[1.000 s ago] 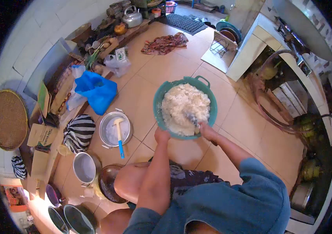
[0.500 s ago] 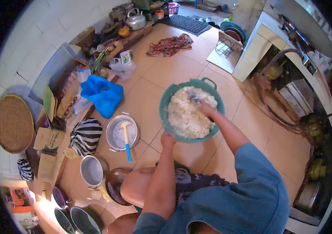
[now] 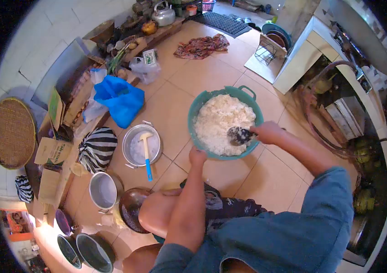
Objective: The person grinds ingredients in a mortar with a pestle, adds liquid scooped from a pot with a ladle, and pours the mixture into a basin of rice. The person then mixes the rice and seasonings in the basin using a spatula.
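Observation:
A green plastic basin (image 3: 194,133) with a loop handle sits on the tiled floor in front of me, heaped with white rice (image 3: 223,116). My left hand (image 3: 197,157) is closed on the basin's near-left rim. At the right side, my right hand (image 3: 270,133) grips the handle of a dark ladle (image 3: 239,135). The ladle's rounded head rests in the rice near the right rim, with white grains stuck to it. My fingers cover most of its handle.
Left of the basin stands a metal pot (image 3: 127,157) with a blue-handled spatula (image 3: 146,154) in it. A second pot (image 3: 103,189), a blue bag (image 3: 120,102) and a striped bundle (image 3: 98,149) lie further left. A patterned cloth (image 3: 201,47) lies ahead; a counter (image 3: 300,57) stands right.
My right hand has drawn the ladle from the upper middle of the rice toward the lower right rim, my elbow swinging outward. My left hand stays on the rim.

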